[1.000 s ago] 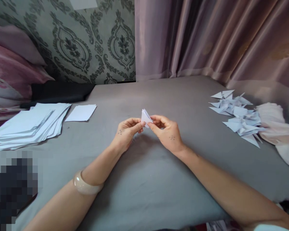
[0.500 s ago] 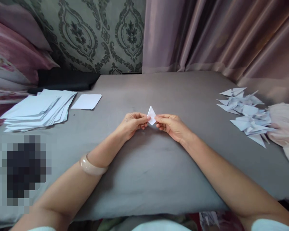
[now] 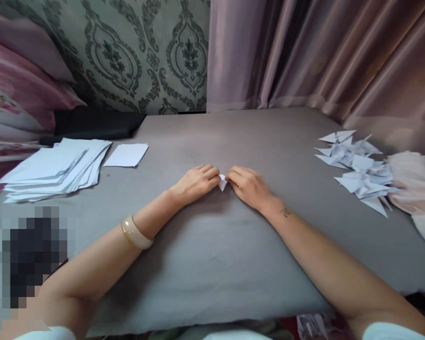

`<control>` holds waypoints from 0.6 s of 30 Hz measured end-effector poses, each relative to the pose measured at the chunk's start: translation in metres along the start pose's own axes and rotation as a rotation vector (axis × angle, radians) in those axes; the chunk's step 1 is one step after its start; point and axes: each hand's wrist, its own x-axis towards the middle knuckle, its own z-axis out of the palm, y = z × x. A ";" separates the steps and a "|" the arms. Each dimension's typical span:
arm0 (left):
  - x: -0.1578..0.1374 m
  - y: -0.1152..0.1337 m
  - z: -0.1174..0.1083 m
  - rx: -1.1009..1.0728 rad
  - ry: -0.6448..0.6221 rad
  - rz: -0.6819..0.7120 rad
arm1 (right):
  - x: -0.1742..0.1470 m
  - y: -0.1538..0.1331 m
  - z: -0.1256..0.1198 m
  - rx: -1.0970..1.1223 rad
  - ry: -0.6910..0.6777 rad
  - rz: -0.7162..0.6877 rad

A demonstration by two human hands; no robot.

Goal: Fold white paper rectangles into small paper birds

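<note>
Between my hands, over the middle of the grey-covered table, is a small piece of folded white paper (image 3: pixel 223 183). Only its lower point and middle show; the rest is covered by fingers. My left hand (image 3: pixel 199 182), palm down, pinches the paper's left edge. On the opposite edge, the thumb and fingertips of my right hand (image 3: pixel 250 185) are closed on it, with the knuckles up. A pale bangle (image 3: pixel 136 233) sits on my left forearm.
At the left lie a stack of white paper sheets (image 3: pixel 53 167), a smaller pile of square paper (image 3: pixel 126 155) and a folded black cloth (image 3: pixel 99 123). Several folded paper cranes (image 3: pixel 363 165) lie at the right beside a pale pink cloth (image 3: pixel 409 177). A curtain (image 3: pixel 269 52) hangs behind.
Both hands have rolled over from thumbs up to palms down. The folded paper, earlier pointing upward between the fingertips, now shows a point toward me and sits slightly lower.
</note>
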 end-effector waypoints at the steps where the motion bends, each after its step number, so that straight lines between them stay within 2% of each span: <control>1: -0.002 0.000 0.001 0.012 -0.049 0.026 | -0.001 -0.001 0.000 -0.033 -0.041 -0.011; 4: -0.008 0.002 0.004 -0.094 -0.099 -0.024 | -0.005 -0.003 -0.003 -0.022 -0.109 0.013; 8: -0.013 0.001 0.006 -0.433 -0.001 -0.223 | -0.007 -0.004 -0.006 0.079 -0.139 0.109; 11: -0.013 -0.001 0.005 -0.602 0.010 -0.339 | -0.006 -0.005 -0.007 0.114 -0.129 0.156; 18: -0.008 -0.003 0.007 -0.673 0.000 -0.381 | -0.006 -0.007 -0.009 0.170 -0.135 0.208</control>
